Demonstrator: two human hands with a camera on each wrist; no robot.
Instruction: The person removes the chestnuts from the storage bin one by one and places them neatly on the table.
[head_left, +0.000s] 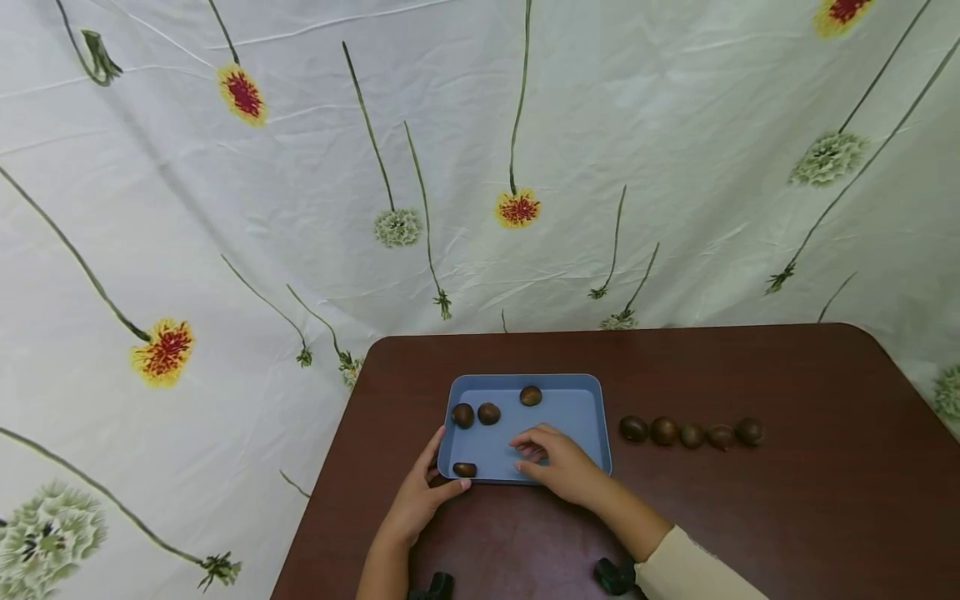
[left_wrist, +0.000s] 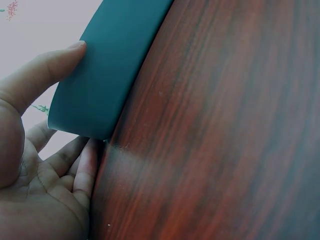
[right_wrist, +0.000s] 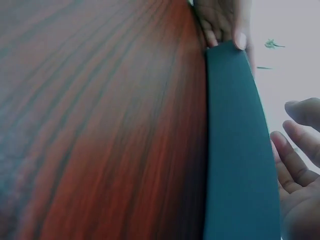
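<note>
A blue rectangular tray point(head_left: 555, 462) lies on the table, with chestnuts in it. Two chestnuts sit side by side at its left, one chestnut point(head_left: 531, 396) near the far edge, and another chestnut point(head_left: 465, 470) in the near left corner. My left hand point(head_left: 420, 492) grips that near left corner, its thumb at the rim and its fingers round the side; the left wrist view shows the tray's wall point(left_wrist: 107, 70) between them. Over the tray's near right part hovers my right hand point(head_left: 558, 465), fingers loosely bent, with nothing visible between them.
Right of the tray, several chestnuts point(head_left: 692, 435) stand in a row on the dark brown table point(head_left: 795, 525). A white cloth point(head_left: 675, 100) printed with flowers hangs behind the table's far edge. Dark bands show at both wrists.
</note>
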